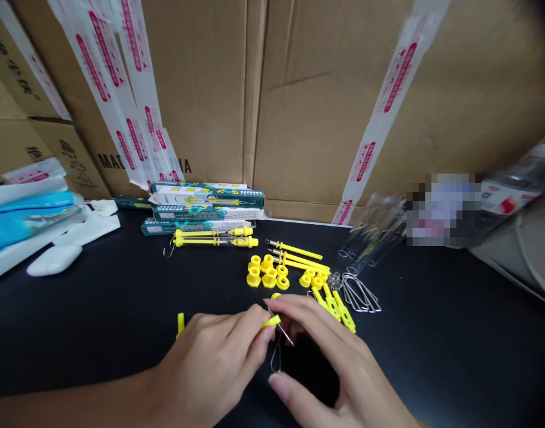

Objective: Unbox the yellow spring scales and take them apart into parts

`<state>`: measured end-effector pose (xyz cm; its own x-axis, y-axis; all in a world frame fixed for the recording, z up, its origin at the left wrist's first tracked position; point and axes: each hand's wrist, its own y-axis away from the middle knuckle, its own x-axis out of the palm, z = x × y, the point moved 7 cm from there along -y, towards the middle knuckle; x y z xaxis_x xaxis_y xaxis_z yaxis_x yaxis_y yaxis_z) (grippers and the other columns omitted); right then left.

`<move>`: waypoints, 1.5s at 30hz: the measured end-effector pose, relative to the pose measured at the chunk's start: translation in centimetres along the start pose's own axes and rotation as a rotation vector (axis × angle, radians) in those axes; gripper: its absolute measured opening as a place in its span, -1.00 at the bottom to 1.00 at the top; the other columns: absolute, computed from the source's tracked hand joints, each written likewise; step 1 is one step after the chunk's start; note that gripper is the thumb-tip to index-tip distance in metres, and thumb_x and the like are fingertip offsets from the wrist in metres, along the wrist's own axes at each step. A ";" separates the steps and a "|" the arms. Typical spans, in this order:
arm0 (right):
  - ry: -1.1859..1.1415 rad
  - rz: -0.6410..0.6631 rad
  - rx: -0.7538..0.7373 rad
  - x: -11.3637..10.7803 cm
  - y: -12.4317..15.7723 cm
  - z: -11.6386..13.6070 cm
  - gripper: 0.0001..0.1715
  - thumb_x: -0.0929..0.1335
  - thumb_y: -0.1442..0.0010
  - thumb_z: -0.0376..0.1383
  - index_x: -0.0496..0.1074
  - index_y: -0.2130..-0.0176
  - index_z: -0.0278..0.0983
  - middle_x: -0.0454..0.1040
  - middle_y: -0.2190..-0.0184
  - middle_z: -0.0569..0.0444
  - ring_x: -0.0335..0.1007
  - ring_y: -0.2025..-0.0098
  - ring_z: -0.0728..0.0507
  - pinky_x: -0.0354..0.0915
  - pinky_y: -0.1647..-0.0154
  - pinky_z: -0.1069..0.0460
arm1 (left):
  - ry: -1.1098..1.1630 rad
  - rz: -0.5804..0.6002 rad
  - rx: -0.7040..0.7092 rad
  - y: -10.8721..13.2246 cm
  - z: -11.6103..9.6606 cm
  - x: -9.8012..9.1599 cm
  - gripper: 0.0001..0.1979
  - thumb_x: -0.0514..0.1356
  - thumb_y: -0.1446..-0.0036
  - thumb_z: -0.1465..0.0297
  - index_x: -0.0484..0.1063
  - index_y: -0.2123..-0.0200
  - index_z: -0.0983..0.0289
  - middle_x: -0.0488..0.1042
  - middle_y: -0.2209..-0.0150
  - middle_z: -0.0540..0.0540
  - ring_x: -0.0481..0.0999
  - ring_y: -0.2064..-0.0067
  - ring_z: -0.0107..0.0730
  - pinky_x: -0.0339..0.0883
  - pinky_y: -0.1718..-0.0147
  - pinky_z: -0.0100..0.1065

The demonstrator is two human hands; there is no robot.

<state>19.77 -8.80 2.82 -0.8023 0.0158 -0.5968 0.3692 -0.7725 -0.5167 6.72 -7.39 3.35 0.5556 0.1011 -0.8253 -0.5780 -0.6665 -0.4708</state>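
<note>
right now a small yellow plastic piece glows against the black tabletop, bright yellow plastic caps pop on the far side, silver wire hooks gleam to the right, and brown cardboard boxes carry white tape banded in red!
</note>
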 end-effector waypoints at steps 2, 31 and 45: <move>-0.056 0.001 0.056 0.1 -0.1 -0.3 -0.47 0.40 -0.29 -0.26 0.32 -0.22 -0.19 0.53 -0.06 -0.01 0.56 0.07 -0.06 0.47 0.04 0.16 | 0.011 0.018 0.002 -0.1 0.0 0.1 -0.68 -0.16 -0.48 0.38 0.28 0.31 0.19 0.55 0.48 -0.10 0.58 0.52 -0.50 0.29 0.56 -0.48; 0.480 0.116 -0.196 1.4 -0.6 0.9 -0.52 0.11 -0.46 -0.43 0.33 0.46 -0.28 0.31 0.59 0.15 0.17 0.61 -0.02 0.09 0.58 0.02 | -0.243 0.528 -0.240 0.6 1.3 3.0 -0.67 -0.15 -0.41 0.43 0.29 0.36 0.17 0.53 0.52 0.02 0.55 0.52 -0.13 -0.10 0.56 -0.28; 0.460 -0.025 -0.232 0.8 -0.3 1.4 -0.56 0.15 -0.42 -0.49 0.28 0.47 -0.25 0.27 0.62 0.17 0.13 0.62 -0.01 0.05 0.59 0.02 | -0.016 0.396 -0.333 0.4 1.7 1.9 -0.64 -0.16 -0.41 0.38 0.31 0.40 0.17 0.46 0.53 -0.04 0.45 0.52 -0.31 0.04 0.49 -0.33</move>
<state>18.35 -9.50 3.36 -0.5422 0.3499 -0.7639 0.4888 -0.6081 -0.6255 6.56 -6.17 1.04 0.3216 -0.1969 -0.9262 -0.5192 -0.8546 0.0014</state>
